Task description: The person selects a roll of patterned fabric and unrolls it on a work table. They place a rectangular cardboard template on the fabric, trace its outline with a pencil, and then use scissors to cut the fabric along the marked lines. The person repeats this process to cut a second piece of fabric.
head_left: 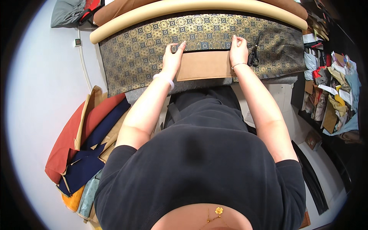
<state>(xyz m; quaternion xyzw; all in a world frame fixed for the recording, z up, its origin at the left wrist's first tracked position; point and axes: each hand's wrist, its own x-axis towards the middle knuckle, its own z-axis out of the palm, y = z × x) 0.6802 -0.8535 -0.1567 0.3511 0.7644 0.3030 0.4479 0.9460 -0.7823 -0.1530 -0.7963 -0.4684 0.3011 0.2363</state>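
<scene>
Our left hand (174, 57) is at the left edge of the tan panel (206, 66), fingers part-curled; our right hand (239, 50) is at its right edge, fingertips bunched. Whether either grips, we cannot tell. The panel lies between them over patterned fabric (134, 53); scissors (254, 51) lie just right. We judge the step to be positioning the panel; next calls for keeping it straight. Scraps (339, 96) heap far right, any container indistinct. Beyond the fabric lies a cream roll (199, 5).

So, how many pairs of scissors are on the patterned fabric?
1: black scissors on the gold-patterned dark fabric, beside the right hand; the brown rectangular panel could hide others.
</scene>
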